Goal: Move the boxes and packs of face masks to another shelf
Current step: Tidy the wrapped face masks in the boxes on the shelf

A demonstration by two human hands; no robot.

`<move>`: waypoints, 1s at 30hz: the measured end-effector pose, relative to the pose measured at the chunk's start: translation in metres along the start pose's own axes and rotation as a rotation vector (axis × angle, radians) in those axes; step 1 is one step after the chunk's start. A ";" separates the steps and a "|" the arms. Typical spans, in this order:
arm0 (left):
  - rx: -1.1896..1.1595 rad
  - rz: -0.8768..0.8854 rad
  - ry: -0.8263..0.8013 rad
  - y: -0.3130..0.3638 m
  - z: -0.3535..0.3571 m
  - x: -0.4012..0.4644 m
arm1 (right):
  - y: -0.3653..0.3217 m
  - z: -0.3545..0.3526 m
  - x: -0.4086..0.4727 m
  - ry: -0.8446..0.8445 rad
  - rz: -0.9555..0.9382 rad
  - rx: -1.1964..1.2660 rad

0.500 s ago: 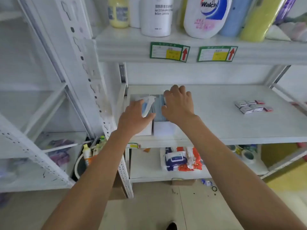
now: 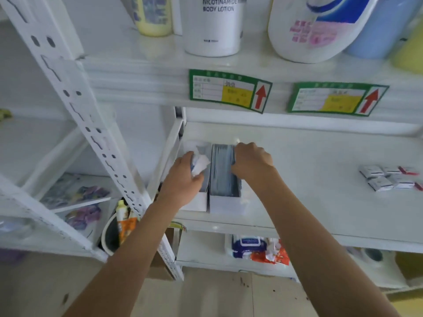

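Observation:
Two open white boxes of blue face masks stand side by side at the left end of the middle shelf (image 2: 309,202). My right hand (image 2: 253,160) grips the right edge of the right box (image 2: 225,202), whose stacked masks (image 2: 223,170) show from above. My left hand (image 2: 183,177) rests over the left box (image 2: 196,202) and is closed on a crumpled white and blue mask pack (image 2: 200,163). Most of the left box is hidden by that hand.
Lotion and soap bottles (image 2: 212,26) stand on the upper shelf, above two green price labels (image 2: 230,92). Several small white packets (image 2: 386,178) lie at the right of the middle shelf. Wipe packs (image 2: 249,247) sit on the lower shelf. A perforated white upright (image 2: 91,133) stands left.
The view has moved closer and tilted up. My right hand has slid from on top of the masks to the right side of the right box. My left hand still holds the pack.

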State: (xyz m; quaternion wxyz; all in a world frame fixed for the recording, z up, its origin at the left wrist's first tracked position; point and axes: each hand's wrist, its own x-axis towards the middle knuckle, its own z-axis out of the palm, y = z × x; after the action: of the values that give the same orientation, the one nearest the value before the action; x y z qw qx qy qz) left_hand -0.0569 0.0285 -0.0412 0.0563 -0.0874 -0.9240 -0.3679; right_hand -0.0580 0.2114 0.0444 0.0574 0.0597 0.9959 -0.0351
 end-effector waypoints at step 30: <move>-0.104 0.476 0.052 0.079 0.024 -0.008 | 0.104 0.069 -0.011 0.008 0.287 1.498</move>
State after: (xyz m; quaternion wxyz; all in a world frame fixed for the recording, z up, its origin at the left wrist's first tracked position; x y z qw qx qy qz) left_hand -0.0340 0.1004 -0.0067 0.1603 -0.2959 -0.8556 -0.3933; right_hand -0.0269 0.3075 -0.0290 0.0021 0.2118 0.6888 -0.6933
